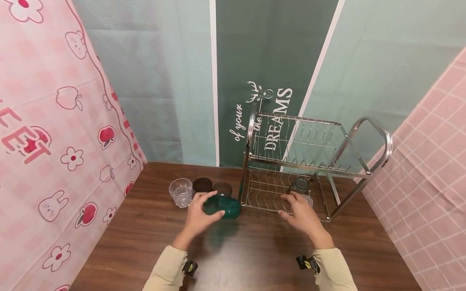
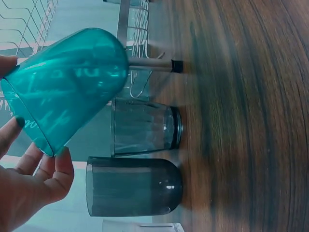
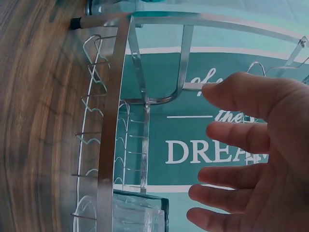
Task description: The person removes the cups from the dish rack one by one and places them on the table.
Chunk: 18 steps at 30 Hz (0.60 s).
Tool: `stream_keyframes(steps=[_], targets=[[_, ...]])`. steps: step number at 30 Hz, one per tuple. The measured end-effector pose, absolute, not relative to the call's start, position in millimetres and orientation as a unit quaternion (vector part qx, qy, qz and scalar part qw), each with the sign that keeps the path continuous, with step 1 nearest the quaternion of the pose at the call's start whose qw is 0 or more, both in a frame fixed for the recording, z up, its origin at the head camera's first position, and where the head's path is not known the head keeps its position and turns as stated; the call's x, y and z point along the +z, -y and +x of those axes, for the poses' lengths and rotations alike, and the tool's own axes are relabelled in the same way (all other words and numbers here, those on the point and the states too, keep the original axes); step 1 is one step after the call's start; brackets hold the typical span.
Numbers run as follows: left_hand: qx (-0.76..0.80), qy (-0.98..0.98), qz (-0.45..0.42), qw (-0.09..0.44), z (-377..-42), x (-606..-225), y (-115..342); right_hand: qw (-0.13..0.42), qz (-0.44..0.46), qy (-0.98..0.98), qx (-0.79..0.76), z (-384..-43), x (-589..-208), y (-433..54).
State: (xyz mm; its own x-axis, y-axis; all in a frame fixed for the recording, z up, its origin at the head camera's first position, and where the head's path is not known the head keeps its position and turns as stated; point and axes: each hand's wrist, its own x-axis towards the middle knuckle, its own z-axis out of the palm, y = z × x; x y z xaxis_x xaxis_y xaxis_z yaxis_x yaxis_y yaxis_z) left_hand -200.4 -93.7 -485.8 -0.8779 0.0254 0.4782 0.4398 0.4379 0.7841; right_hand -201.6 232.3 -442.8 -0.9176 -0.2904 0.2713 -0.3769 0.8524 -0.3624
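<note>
– Teal, see-through and rounded, that smooth cup (image 1: pixel 230 208): where?
– Left of the silver two-tier metal wire rack (image 1: pixel 309 165), tilted, its rim pinched in the left hand's (image 1: pixel 199 214) grip.
– And the right hand (image 1: pixel 303 216)?
– Grip spread, in front of the rack.
– Surface and room?
– Brown wood-grain worktop (image 1: pixel 247 258) under the rack; dark-green and pale-blue lettered cloth (image 1: pixel 269 48) behind it.
</note>
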Motion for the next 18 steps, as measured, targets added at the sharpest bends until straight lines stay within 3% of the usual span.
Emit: stream_keyframes(steps=[18], targets=[[-0.407, 0.885, -0.143, 0.174, -208.9, -483.2, 96.5, 0.109, 0.132, 0.975, 0.144, -208.1, -448.0, -243.6]])
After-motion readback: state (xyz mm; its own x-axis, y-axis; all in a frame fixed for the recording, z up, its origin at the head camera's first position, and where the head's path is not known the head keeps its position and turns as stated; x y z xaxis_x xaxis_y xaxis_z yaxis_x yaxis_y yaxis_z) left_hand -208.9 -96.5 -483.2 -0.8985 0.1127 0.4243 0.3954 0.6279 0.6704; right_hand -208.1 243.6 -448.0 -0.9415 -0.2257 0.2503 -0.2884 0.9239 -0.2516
